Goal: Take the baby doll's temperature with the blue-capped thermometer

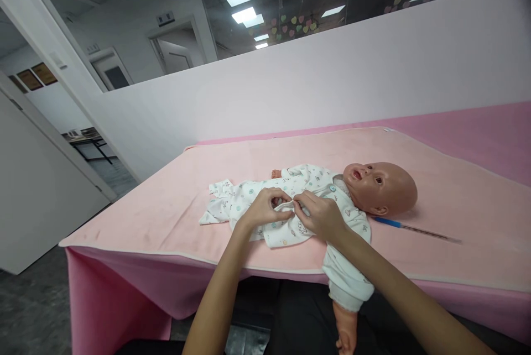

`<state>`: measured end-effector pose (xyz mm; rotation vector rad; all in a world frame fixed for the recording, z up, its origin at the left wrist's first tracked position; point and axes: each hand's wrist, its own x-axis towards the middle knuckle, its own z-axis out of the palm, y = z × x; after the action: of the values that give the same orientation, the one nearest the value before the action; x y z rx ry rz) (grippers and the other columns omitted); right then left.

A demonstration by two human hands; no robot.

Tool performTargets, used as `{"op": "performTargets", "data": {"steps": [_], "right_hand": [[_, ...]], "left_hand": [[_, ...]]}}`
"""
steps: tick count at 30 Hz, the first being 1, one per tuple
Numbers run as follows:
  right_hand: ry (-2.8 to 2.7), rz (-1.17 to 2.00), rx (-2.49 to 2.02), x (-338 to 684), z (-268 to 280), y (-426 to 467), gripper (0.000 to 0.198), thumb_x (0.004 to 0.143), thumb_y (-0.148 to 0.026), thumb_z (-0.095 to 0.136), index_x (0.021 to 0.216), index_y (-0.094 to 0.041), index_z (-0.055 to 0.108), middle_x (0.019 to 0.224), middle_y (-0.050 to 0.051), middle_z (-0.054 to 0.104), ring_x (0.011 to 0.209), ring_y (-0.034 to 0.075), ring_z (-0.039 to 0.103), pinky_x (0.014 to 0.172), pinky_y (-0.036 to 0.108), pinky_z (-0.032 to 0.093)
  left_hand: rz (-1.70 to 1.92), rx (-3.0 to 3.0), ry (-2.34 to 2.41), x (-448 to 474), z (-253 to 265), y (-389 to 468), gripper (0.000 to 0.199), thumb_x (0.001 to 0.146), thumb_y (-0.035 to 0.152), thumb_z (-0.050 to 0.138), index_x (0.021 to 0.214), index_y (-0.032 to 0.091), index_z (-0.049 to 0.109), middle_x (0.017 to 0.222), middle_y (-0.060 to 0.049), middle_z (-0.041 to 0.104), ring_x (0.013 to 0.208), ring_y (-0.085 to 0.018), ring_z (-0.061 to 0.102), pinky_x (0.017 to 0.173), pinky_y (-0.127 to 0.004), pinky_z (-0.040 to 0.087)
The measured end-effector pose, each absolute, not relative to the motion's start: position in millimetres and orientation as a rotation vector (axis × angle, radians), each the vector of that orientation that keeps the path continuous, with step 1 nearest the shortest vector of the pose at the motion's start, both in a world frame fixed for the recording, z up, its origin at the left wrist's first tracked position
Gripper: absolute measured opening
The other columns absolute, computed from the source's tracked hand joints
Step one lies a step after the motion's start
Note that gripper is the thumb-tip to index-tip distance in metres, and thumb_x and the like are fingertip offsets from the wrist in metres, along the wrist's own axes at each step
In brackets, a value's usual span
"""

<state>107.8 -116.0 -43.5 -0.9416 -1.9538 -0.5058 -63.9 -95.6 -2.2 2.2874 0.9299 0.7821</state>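
A baby doll (384,186) lies on its back on the pink blanket (157,200), its head to the right. It wears a white patterned baby outfit (286,236). My left hand (267,207) pinches the front edge of the outfit at the doll's middle, thumb and fingers curved round the cloth. Close beside it, my right hand (317,212) pinches the same edge with its fingertips. Whether a snap or button is between the fingers is hidden. One doll arm (345,324) hangs over the table's front edge, beneath my right forearm.
A thin stick with a blue handle (388,222) lies by the doll's head. Behind the table stands a white low wall (290,95) with a window above it. A white door (41,189) is at the left. Pink cloth (112,294) drapes over the table's front.
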Motion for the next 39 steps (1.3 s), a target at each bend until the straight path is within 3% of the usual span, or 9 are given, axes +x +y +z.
{"op": "performTargets", "data": {"steps": [5,13,31,39], "right_hand": [[-1.945,-0.482,-0.949,107.8,-43.8,-115.4,0.019,0.084,-0.019,0.042,0.077,-0.016,0.06,0.06,0.0,0.054,0.048,0.007,0.044,0.045,0.022,0.025],[-1.937,-0.451,-0.967,107.0,-43.0,-116.4,0.019,0.084,-0.018,0.042,0.077,-0.016,0.06,0.061,0.0,0.056,0.049,0.008,0.046,0.046,0.022,0.025],[-1.917,-0.393,-0.98,107.6,-44.4,-114.6,0.016,0.083,-0.019,0.045,0.078,-0.016,0.06,0.063,0.0,0.058,0.05,0.008,0.047,0.048,0.022,0.027],[-1.919,-0.364,-0.986,107.0,-43.8,-115.2,0.017,0.083,-0.018,0.044,0.078,-0.016,0.06,0.064,0.0,0.058,0.049,0.008,0.046,0.048,0.022,0.027]], "left_hand": [[0.753,2.289,1.003,-62.2,-1.2,-96.4,0.015,0.065,0.025,0.064,0.075,0.016,0.058,0.067,0.002,0.051,0.061,-0.01,0.043,0.055,-0.021,0.034],[0.827,2.422,1.075,-62.1,-1.7,-97.5,0.014,0.063,0.028,0.066,0.069,0.018,0.058,0.073,0.0,0.056,0.075,-0.015,0.047,0.068,-0.025,0.038],[0.894,2.299,1.136,-61.4,-4.8,-101.0,0.007,0.064,0.02,0.061,0.07,0.017,0.063,0.068,0.001,0.055,0.065,-0.011,0.045,0.058,-0.022,0.036],[0.845,2.394,1.113,-60.9,-2.3,-100.8,0.01,0.066,0.02,0.058,0.075,0.018,0.055,0.073,0.001,0.05,0.072,-0.014,0.045,0.065,-0.024,0.038]]}}
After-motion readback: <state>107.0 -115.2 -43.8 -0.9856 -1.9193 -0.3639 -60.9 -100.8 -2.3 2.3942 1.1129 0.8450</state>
